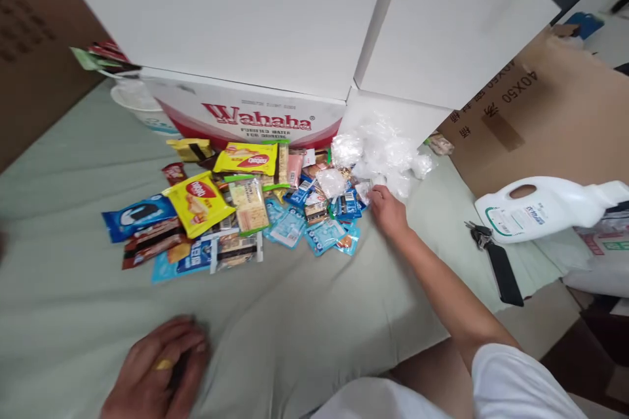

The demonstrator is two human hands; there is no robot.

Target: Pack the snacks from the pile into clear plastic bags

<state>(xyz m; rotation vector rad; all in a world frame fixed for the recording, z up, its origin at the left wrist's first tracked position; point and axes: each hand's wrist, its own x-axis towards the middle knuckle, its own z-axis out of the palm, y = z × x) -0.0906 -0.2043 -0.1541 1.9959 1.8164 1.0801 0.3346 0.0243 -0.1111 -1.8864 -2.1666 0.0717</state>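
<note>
My right hand (390,211) reaches to the right end of a heap of wrapped snacks. Its fingers are pinched at a small clear plastic bag (363,191); the fingertips are partly hidden. Just beyond it lie crumpled clear plastic bags (388,147). Close by are blue snack packets (348,204) and light-blue packets (325,236). My left hand (160,366) rests on the green sheet (275,321), fingers curled together with nothing visible in them and a yellow band on one finger. Farther left in the heap are yellow biscuit packets (197,204), a dark-blue packet (140,216) and a brown packet (152,242).
Behind the heap stands a white Wahaha carton (255,119) with raised flaps. A white bucket (140,105) is to its left. At right are a brown cardboard box (491,118), a white detergent bottle (535,208) lying on its side, and keys with a black holder (504,275).
</note>
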